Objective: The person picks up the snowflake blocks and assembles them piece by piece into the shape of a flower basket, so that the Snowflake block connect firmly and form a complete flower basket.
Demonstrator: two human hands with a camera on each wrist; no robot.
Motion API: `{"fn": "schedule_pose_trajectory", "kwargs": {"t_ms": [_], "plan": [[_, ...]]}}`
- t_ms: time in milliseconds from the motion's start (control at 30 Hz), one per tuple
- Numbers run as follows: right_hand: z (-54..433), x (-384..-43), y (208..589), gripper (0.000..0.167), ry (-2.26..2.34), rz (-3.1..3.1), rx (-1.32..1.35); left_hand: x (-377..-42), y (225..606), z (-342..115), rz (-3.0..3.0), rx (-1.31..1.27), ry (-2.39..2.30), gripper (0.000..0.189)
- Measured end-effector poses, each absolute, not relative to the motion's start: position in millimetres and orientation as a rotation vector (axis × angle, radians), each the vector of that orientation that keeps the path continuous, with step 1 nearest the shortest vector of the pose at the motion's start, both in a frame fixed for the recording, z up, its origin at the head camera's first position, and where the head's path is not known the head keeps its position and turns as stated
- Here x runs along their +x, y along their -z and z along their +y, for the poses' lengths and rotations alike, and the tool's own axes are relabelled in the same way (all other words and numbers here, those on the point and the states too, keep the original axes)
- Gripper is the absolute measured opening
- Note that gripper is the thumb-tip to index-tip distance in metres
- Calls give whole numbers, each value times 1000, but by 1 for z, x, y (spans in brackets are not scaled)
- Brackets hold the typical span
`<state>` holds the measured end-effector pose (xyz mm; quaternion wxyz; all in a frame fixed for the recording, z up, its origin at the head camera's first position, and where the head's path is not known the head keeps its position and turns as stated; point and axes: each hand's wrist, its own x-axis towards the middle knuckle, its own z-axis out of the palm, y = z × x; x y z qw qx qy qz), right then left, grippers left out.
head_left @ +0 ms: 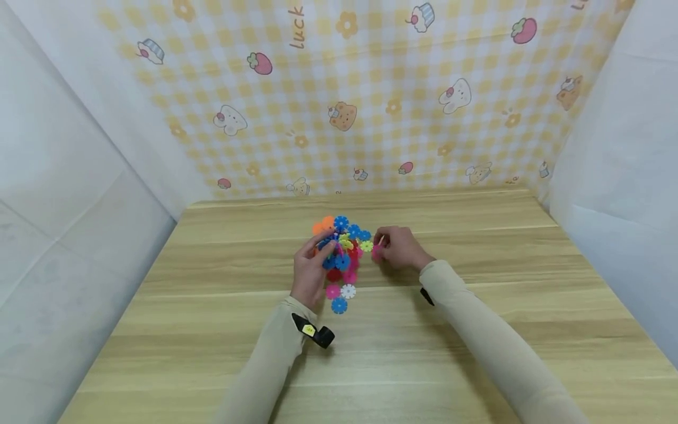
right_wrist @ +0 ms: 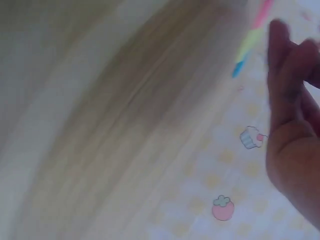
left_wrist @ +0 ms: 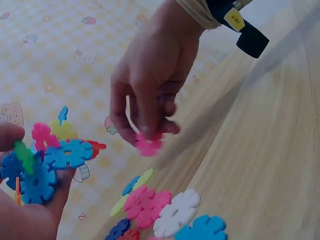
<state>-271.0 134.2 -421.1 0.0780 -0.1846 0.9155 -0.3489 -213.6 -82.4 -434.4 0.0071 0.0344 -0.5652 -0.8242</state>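
My left hand grips a cluster of joined plastic snowflake discs, its thumb on the near side over blue discs. Orange, yellow and red discs make up other parts of the cluster. My right hand pinches one pink snowflake disc between thumb and fingertips, just right of a yellow-green disc. Toward me lie a pink disc, a white disc and a blue disc, edge to edge. In the right wrist view, a slanted strip of thin discs shows beside the right fingers.
A wood-grain table spreads under both arms. Behind it hangs a yellow checked cloth printed with cartoon figures, with white sheets at the sides. Each wrist wears a black strap, the left one bearing a yellow tag.
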Motion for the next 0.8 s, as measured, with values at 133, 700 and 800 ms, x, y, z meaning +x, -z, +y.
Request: {"fn": "schedule_pose_trajectory", "kwargs": {"t_ms": [133, 700, 800], "plan": [[135, -263, 412, 15, 1497, 2501, -428, -216, 436, -78, -1761, 152, 2525, 33], [116, -251, 402, 15, 1820, 2472, -423, -216, 435, -69, -1796, 178, 2418, 30], [113, -250, 402, 15, 1818, 2462, -417, -216, 434, -67, -1806, 161, 2391, 30]]}}
